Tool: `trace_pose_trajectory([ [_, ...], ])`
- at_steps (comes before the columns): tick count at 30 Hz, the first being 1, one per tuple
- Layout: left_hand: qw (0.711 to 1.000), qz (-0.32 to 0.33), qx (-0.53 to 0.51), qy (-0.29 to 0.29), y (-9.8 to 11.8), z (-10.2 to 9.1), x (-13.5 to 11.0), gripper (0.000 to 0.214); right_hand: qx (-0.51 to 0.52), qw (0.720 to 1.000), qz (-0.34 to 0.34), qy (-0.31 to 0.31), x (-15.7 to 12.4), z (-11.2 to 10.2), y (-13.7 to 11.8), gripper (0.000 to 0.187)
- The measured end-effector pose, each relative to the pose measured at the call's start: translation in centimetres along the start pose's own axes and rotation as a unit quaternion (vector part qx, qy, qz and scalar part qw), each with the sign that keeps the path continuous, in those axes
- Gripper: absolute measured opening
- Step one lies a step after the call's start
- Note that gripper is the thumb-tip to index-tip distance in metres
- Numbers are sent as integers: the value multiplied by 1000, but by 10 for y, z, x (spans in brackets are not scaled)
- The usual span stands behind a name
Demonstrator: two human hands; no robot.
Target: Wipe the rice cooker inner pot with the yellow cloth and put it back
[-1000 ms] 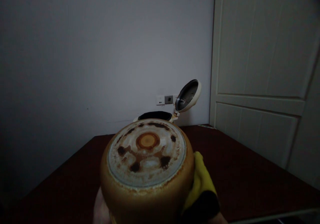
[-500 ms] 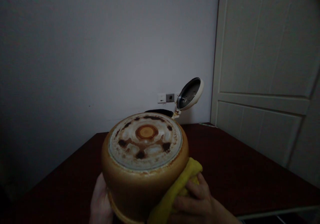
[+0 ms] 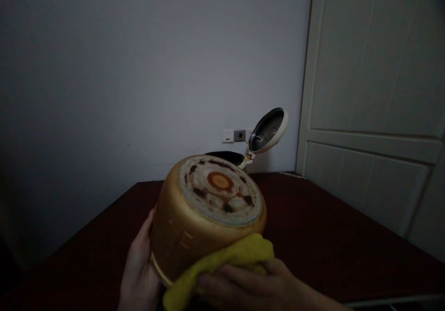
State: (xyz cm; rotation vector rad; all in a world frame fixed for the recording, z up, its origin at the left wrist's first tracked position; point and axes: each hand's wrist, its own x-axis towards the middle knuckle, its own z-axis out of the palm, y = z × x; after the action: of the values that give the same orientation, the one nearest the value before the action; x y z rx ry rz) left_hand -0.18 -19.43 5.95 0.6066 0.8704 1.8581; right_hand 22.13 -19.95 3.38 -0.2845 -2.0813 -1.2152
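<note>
A gold-coloured rice cooker inner pot (image 3: pixel 181 223) is held up in front of me, tilted with its stained underside showing. My left hand (image 3: pixel 141 264) grips it at the left, near the rim; its fingers are partly hidden behind the pot. Bunched under my right hand (image 3: pixel 253 285) is a yellow cloth (image 3: pixel 222 255), pressed against the pot's lower right side wall. Behind the pot stands the rice cooker (image 3: pixel 239 159), mostly hidden, with its lid (image 3: pixel 267 130) raised on the hinge.
The dark red table (image 3: pixel 313 246) stretches under the pot and back to the wall. Wall sockets (image 3: pixel 233 136) sit behind the cooker. On the right rises a pale panelled door (image 3: pixel 365 93). A thin flat strip (image 3: pixel 292 175) lies at the table's back right edge.
The pot has turned and tilted to the right, so more of its left side shows. My right hand has moved the cloth left and across the pot's front.
</note>
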Motion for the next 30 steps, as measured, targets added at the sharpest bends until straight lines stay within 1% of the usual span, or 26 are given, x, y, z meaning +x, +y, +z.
trace_pose_trajectory([
  [2,999,-17,17,36,0,11,3,18,-2,1000,1,-20,9,1,0,34],
  [4,995,9,50,81,-3,19,1,21,9,999,-12,-42,18,2,3,32],
  [6,992,47,63,104,-8,23,-5,28,31,998,-21,-57,26,3,7,33],
  [8,993,49,41,97,-14,25,-11,40,60,996,-17,-58,34,6,12,33],
  [10,996,25,10,81,-18,26,-13,49,100,994,1,-50,44,10,19,31],
  [12,997,12,6,75,-22,26,-13,53,142,989,0,-46,54,15,29,30],
  [14,996,12,25,86,-24,25,-10,54,180,981,-35,-64,65,20,42,30],
  [17,993,19,61,97,-25,23,-8,51,229,962,-103,-108,76,27,64,31],
  [19,991,36,92,91,-26,22,-9,48,272,948,-113,-122,81,33,79,32],
  [21,990,49,115,66,-27,21,-12,50,339,928,-92,-125,83,41,96,34],
  [23,992,45,116,32,-30,19,-14,53,425,893,-48,-139,84,52,114,35],
  [24,993,41,110,15,-32,18,-14,53,474,867,-25,-152,84,58,124,34],
  [25,994,35,107,0,-33,18,-15,53,526,834,-4,-166,83,64,134,33],
  [26,994,26,104,-10,-33,17,-16,51,578,795,16,-181,82,71,144,33],
  [29,995,-20,91,-21,-33,17,-16,46,708,670,69,-212,69,96,167,31],
  [30,996,-38,84,-21,-32,16,-15,45,737,632,107,-214,62,105,172,30],
])
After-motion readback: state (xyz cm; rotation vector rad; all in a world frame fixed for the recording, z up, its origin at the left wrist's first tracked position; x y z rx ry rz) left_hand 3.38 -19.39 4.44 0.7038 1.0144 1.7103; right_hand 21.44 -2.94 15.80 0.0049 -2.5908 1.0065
